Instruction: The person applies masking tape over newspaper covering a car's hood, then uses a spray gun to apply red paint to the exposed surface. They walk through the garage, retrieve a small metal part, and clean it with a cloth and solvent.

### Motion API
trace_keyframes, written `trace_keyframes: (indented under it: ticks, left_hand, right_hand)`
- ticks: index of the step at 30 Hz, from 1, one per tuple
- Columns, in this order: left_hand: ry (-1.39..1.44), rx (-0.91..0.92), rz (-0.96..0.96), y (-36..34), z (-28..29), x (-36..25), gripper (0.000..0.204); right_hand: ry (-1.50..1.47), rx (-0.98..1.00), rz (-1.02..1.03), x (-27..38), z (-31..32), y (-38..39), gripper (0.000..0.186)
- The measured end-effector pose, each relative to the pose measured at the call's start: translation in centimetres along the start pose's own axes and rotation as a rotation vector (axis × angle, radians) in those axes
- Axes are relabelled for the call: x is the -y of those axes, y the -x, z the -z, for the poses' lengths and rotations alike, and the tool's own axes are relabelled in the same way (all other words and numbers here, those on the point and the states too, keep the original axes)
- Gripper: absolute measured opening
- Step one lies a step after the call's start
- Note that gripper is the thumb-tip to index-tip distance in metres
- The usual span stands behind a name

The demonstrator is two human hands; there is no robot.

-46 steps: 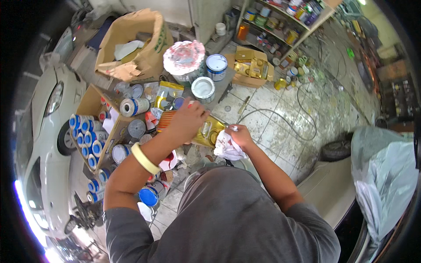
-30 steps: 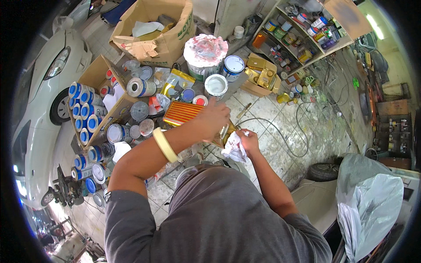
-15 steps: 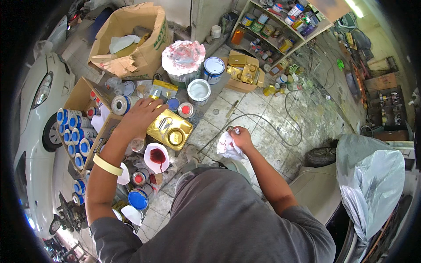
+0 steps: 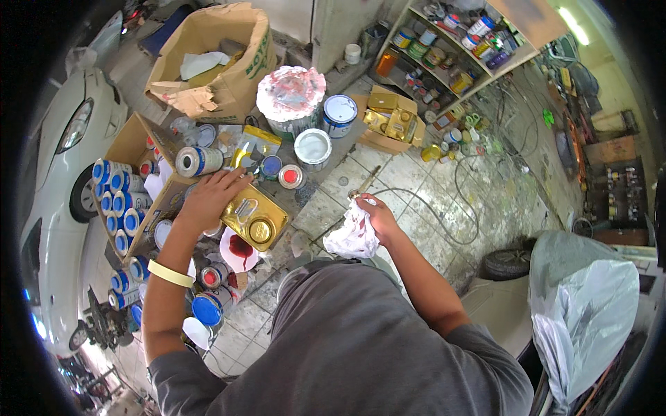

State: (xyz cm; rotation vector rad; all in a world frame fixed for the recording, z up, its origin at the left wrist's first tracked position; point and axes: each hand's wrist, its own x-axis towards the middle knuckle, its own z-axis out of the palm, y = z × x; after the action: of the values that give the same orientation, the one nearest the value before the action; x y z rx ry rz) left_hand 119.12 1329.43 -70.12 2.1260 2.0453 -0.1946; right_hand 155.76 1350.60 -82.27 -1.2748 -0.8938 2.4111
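Note:
My left hand (image 4: 216, 199) rests over the far left edge of a rectangular gold metal tin (image 4: 251, 209), gripping it. The tin has a round cap and a wire handle on top. Partly covered by the tin's near edge is a white cup or paper (image 4: 241, 260) with dark red liquid. My right hand (image 4: 375, 213) is closed round a crumpled white rag (image 4: 352, 234) with pinkish stains. A small metal piece (image 4: 354, 195) shows at its fingertips; its kind is unclear. Beyond the gold tin stand a red-capped can (image 4: 291, 176) and a blue-topped can (image 4: 270, 166).
At left, a cardboard box (image 4: 158, 144) holds several blue-lidded cans beside a white car (image 4: 67, 163). Ahead are a paint-smeared drum (image 4: 291, 95), an open can (image 4: 313, 148) and a box of gold tins (image 4: 390, 119). A hose (image 4: 472, 220) crosses the tiled floor. A shelf (image 4: 479, 76) stands at the back.
My left hand and the gold tin have moved nearer and slightly left, over part of the red-stained white cup. The right hand has shifted a little left with the rag.

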Motion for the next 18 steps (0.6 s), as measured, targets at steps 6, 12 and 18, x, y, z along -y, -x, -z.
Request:
trace_keyframes:
  ticks: [6,12,18]
  left_hand:
    - [0.720,-0.585,0.258,-4.1,4.0,-12.3,0.040]
    - [1.697,-0.566,0.491,-13.5,-1.5,-22.0,0.028]
    - [1.849,-0.581,0.734,-15.0,-2.5,-24.0,0.026]
  right_hand:
    - [0.024,0.172,0.036,4.7,-2.9,2.5,0.018]
    - [0.238,0.261,0.167,7.5,-3.8,4.6,0.020]
    - [0.199,-0.104,0.260,9.1,0.3,4.9,0.025]
